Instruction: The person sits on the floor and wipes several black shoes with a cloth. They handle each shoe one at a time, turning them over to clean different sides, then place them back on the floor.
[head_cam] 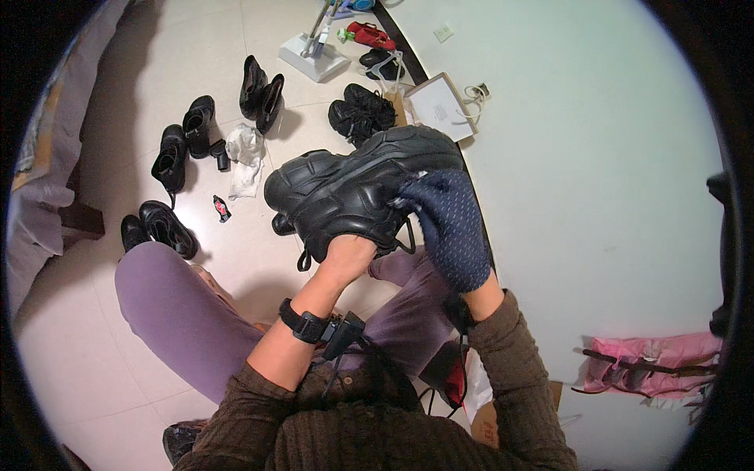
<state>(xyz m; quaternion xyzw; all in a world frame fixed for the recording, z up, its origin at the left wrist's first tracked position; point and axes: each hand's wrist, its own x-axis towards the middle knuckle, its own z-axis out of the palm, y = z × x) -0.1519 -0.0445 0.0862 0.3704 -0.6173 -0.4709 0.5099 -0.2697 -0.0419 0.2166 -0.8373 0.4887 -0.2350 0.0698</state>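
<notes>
My left hand (pixel 353 254) reaches into the opening of a chunky black shoe (pixel 347 209) and holds it up in front of me. The shoe's thick sole (pixel 377 154) faces away from me, and my fingers are hidden inside it. A dark blue sock with small light flecks (pixel 456 247) covers my right hand (pixel 449 200) down to the wrist. That covered hand touches the shoe's upper on its right side, where white bits show on the fabric. The sock hides how its fingers are closed. A loose lace (pixel 411 235) hangs from the shoe.
Several black shoes (pixel 199 126) stand on the tiled floor at the left, near a white cloth (pixel 244 159) and a small black tube (pixel 220 208). Black lace-up shoes (pixel 362 112), a white stand base (pixel 314 59) and a framed panel (pixel 442 109) are by the wall (pixel 589 176).
</notes>
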